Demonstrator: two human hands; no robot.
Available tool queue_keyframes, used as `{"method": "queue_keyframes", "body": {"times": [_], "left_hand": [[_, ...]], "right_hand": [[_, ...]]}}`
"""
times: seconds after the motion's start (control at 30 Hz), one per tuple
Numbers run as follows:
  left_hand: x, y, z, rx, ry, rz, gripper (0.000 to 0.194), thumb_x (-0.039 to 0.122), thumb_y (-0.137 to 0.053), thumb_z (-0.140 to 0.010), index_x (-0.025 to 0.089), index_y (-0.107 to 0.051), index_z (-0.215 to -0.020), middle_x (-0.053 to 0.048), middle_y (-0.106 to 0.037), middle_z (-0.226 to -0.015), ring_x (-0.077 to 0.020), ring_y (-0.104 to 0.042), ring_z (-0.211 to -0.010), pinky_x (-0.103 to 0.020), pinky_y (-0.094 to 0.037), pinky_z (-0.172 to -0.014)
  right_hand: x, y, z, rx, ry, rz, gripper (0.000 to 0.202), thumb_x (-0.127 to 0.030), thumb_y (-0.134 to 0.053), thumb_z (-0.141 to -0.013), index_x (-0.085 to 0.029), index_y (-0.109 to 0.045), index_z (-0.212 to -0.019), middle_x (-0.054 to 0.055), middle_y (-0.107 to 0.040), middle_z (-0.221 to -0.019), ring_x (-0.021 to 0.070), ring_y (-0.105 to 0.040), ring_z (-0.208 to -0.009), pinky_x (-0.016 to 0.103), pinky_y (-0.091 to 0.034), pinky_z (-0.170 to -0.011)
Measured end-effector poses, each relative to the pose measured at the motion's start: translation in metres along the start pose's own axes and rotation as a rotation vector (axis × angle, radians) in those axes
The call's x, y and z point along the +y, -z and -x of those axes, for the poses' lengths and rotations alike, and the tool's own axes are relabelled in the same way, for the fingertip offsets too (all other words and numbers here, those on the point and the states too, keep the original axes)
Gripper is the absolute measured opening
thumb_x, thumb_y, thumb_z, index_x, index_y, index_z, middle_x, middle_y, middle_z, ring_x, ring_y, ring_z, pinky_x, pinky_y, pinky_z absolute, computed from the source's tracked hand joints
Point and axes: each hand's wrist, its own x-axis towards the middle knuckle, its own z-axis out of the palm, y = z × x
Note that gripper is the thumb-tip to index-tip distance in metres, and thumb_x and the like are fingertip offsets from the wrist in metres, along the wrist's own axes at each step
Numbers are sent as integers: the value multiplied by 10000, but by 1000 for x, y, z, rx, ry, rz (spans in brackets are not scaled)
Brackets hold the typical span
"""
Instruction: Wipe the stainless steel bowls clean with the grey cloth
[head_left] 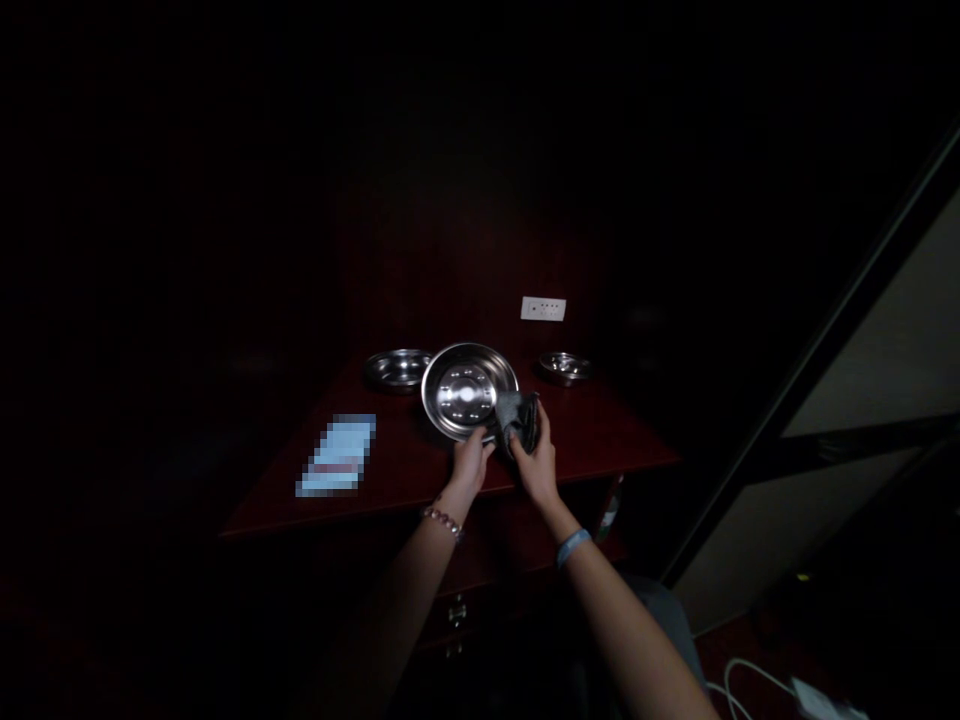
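Note:
A shiny steel bowl (pixel 466 392) is tilted up over the dark red table, its inside facing me. My left hand (pixel 470 462) grips its lower rim, fingers closed on it. A grey cloth (pixel 516 412) is bunched in my right hand (pixel 537 455) and lies against the bowl's right rim. Behind the bowl to the left, a steel dish (pixel 399 369) rests on the table, partly covered by it. A smaller steel bowl (pixel 565 368) sits at the back right.
The dark red table (pixel 420 480) has a blurred pale rectangle (pixel 337 456) at its left. A white socket plate (pixel 543 309) is on the wall. Below the right edge stands a bottle (pixel 610 510). A white cable (pixel 757 668) lies at lower right.

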Motion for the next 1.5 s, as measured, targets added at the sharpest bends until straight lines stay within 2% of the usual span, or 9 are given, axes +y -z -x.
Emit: {"method": "queue_keyframes", "body": {"times": [0.3, 0.53, 0.67, 0.87, 1.1, 1.27, 1.33, 1.43, 1.5], "left_hand": [[-1, 1, 0, -15, 6, 8, 162, 69, -676, -640, 152, -664, -779, -62, -735, -842, -184, -683, -877, -376, -537, -888], [-1, 1, 0, -10, 21, 16, 140, 65, -668, -674, 148, -654, -786, -52, -725, -832, -174, -684, -852, -381, -539, -887], [1, -1, 4, -9, 1, 44, 183, 45, -657, -691, 160, -664, -834, -53, -734, -871, -190, -697, -912, -389, -541, -904], [4, -2, 7, 12, -26, 94, 223, 45, -669, -693, 163, -677, -882, -73, -751, -950, -223, -688, -1038, -381, -535, -933], [4, 0, 6, -10, -16, 94, 220, 68, -682, -677, 169, -674, -872, -83, -747, -1022, -262, -666, -1125, -410, -529, -949], [5, -1, 5, -7, -10, 143, 204, 39, -648, -681, 164, -666, -841, -72, -745, -991, -252, -657, -1134, -419, -521, -978], [6, -1, 5, -4, 13, 171, 164, 39, -625, -697, 157, -654, -806, -71, -741, -955, -239, -657, -1124, -418, -513, -995], [8, 0, 4, 12, 23, 204, 152, 28, -589, -717, 163, -634, -772, -67, -735, -953, -218, -645, -1125, -435, -498, -1024], [8, -1, 3, 29, 0, 208, 179, 13, -564, -724, 175, -629, -766, -55, -733, -969, -203, -638, -1124, -440, -491, -1039]], "right_hand": [[5, 1, -1, 203, -96, 27, 599, -453, -531, -895, -167, -451, -1416, 150, -624, -1354, 255, -589, -1263, 432, -463, -1059], [12, 4, -5, 162, -80, -34, 595, -381, -555, -838, -159, -477, -1385, 124, -614, -1364, 218, -585, -1244, 384, -412, -1104], [9, 7, -9, 168, -154, -69, 501, -508, -503, -876, -147, -625, -1201, 129, -689, -1238, 244, -635, -1149, 384, -452, -1049], [7, 7, -16, 143, -253, -167, 629, -654, -445, -885, -133, -669, -1157, 113, -701, -1230, 240, -630, -1169, 355, -460, -1033], [11, 14, -33, 107, -436, -299, 500, -552, -670, -758, -150, -706, -1053, 69, -775, -951, 247, -718, -889, 346, -559, -821], [-1, 33, -51, -28, -422, -311, 412, -511, -642, -801, -176, -709, -1032, 72, -772, -990, 245, -725, -893, 355, -570, -822], [-7, 44, -61, -3, -408, -279, 414, -514, -630, -810, -177, -711, -1038, 78, -770, -1013, 246, -723, -905, 361, -570, -835], [-17, 63, -76, 85, -254, -130, 395, -496, -664, -786, -173, -733, -1003, 83, -771, -1022, 254, -711, -938, 381, -551, -881], [-24, 77, -84, 13, -106, 49, 353, -472, -706, -751, -191, -758, -959, 70, -774, -1029, 281, -691, -1004, 421, -520, -945]]}}
